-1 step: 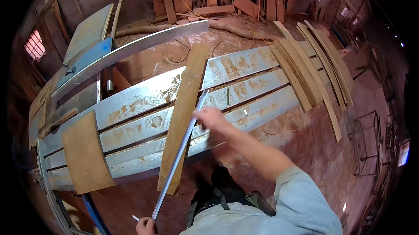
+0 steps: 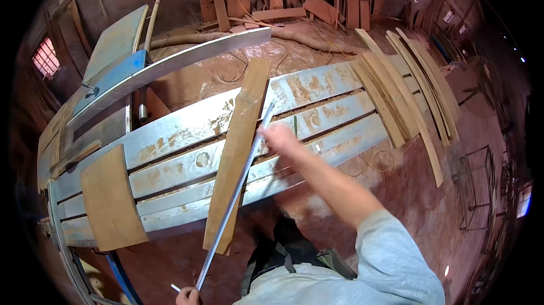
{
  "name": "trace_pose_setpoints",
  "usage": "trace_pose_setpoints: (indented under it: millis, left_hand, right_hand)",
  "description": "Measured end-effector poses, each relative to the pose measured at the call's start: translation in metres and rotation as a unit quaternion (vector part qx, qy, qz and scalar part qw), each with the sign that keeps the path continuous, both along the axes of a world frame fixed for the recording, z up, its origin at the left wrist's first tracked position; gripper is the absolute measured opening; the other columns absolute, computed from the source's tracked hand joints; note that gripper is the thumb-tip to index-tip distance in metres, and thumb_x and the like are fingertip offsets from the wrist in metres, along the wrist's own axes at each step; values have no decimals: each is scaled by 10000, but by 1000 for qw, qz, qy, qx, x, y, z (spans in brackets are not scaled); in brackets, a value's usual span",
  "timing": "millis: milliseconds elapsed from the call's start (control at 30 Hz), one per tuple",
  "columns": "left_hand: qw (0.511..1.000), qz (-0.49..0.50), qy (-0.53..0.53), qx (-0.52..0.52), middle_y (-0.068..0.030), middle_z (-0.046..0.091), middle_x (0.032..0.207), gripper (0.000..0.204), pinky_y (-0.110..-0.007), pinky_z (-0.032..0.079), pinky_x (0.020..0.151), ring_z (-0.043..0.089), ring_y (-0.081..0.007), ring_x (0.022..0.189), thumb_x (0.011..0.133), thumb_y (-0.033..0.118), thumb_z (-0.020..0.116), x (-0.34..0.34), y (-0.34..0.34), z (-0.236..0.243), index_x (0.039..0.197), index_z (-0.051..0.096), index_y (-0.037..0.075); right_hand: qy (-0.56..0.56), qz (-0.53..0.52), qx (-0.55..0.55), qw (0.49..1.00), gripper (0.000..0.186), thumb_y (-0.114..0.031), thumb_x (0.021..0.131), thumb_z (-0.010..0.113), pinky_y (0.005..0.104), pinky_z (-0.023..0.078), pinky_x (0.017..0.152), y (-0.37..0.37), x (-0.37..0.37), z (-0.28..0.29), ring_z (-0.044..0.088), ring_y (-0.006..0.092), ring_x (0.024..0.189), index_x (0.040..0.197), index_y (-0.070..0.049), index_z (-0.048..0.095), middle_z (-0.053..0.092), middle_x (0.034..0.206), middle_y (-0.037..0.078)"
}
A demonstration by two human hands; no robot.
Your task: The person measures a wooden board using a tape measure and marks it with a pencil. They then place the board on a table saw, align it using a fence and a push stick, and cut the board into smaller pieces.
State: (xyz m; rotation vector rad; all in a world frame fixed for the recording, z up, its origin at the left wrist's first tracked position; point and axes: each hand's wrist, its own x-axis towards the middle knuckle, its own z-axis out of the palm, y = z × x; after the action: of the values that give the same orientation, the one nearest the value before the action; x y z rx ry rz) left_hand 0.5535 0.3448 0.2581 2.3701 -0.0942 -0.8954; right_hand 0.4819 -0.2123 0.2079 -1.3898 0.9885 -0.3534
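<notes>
A long, thin silver metal straightedge runs slantwise over a wooden board, close to the board's right edge. Near its far end, my right hand is closed around it, slightly blurred. My left hand grips the near end at the bottom of the view, its arm out of sight. A short white stick pokes out beside the left fingers; its kind is unclear. Beneath lies a slatted metal table dusted with sawdust, and the board reaches past its near edge.
Left on the table lies a wide short board; several long planks cross its right end. Behind it, a long metal fence stands by a blue machine part. A round saw blade shows at left. Offcuts lean against the wall.
My right hand has shifted a little away from me and to the right, and the straightedge's far end has gone with it. The left hand has barely moved; the board stays about in place.
</notes>
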Motion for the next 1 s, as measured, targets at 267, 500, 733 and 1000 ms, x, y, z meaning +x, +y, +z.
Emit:
trace_pose_setpoints:
  millis: [267,500,733,1000]
  left_hand:
    - [994,70,26,84,-105,693,829,281,-345,508,717,636,-182,770,951,251,614,-53,-42,-1,1015,735,6]
    - [988,75,-105,78,-130,689,752,200,-351,521,679,662,-208,694,875,163,677,-63,-67,-32,901,709,-33]
    - [984,92,-63,142,-212,717,859,255,-434,535,765,706,-387,838,892,246,659,-44,-109,2,951,741,12]
    - [979,104,-68,163,-209,720,910,260,-480,523,782,684,-406,898,900,310,663,-53,-91,-15,954,756,73]
  right_hand:
    - [-99,-95,101,985,297,-241,949,688,305,361,384,-109,44,-34,461,112,453,719,-104,560,478,587,-14]
    - [63,12,-139,988,381,-295,906,687,387,399,422,-109,79,-60,509,181,457,656,-15,620,540,549,61]
    - [212,87,-205,952,465,-416,906,666,446,507,558,-153,69,-63,647,281,566,802,33,730,665,633,169]
    - [150,67,-159,973,416,-396,923,666,336,333,356,-125,75,-43,484,168,403,759,-17,618,515,539,51]
